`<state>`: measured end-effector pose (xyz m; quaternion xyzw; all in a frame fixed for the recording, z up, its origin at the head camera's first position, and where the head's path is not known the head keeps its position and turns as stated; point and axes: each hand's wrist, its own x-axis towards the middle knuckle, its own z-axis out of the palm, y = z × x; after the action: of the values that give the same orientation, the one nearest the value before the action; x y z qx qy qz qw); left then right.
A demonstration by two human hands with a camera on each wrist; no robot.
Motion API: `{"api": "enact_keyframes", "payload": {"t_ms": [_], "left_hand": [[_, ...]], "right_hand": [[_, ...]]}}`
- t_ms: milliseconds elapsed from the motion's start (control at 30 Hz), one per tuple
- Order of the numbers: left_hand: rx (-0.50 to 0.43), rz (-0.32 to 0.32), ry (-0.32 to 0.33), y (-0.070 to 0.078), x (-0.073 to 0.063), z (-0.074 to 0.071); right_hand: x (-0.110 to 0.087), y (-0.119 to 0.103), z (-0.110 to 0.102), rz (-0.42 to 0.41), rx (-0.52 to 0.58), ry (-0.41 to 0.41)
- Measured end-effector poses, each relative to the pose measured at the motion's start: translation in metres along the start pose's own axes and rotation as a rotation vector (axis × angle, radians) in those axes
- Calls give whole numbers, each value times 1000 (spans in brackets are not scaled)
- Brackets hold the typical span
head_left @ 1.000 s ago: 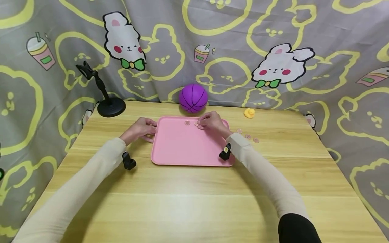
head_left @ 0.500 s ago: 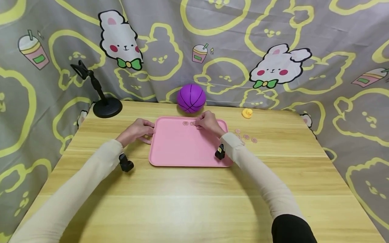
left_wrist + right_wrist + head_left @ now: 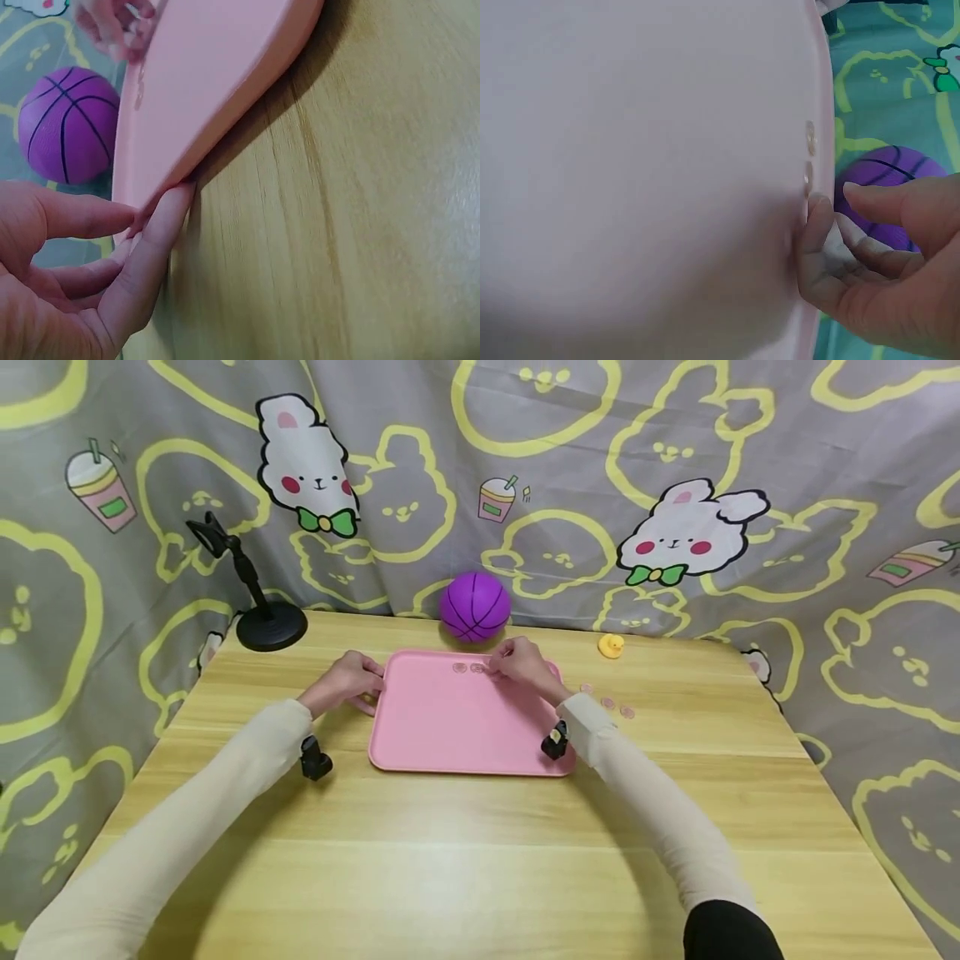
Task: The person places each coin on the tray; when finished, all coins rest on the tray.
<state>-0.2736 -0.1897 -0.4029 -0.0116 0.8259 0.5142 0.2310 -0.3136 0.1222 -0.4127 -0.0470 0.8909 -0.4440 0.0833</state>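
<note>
A pink tray (image 3: 465,718) lies on the wooden table, its rim low and rounded. My left hand (image 3: 348,683) is at its left edge; in the left wrist view the thumb and fingertips pinch the rim near a corner. Two small coins (image 3: 460,667) lie side by side along the tray's far edge, and show as shiny discs (image 3: 811,139) in the right wrist view. My right hand (image 3: 519,662) is just right of them, one bent finger touching the tray by the nearer coin. Another fingertip stands apart from it, and no coin shows between them.
Several more coins (image 3: 608,702) lie on the table right of the tray. Behind the tray sits a purple ball (image 3: 475,607), with a yellow rubber duck (image 3: 611,646) farther right. A black stand (image 3: 272,627) is at the back left, before a patterned curtain (image 3: 555,460).
The coin under my right hand has slid left, closer to the other coin, and my fingers have drawn slightly away to its right. The left hand has stayed on the rim.
</note>
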Motion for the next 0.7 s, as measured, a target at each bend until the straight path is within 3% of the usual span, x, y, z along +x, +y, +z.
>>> {"api": "enact_keyframes", "payload": {"t_ms": [100,300,500,700], "left_hand": [[18,-1,-1,0,2,1],[74,-3,-7,1,3,-1],[89,6,-24,1,3,-2],[98,2,-26,3,8,0]], "right_hand": [[-8,5,-16,11,-1,-8],[-15,23,-53,74,175,-79],[-27,48,-87,136,195,-111],[-44,69,-109,97,209,-103]]}}
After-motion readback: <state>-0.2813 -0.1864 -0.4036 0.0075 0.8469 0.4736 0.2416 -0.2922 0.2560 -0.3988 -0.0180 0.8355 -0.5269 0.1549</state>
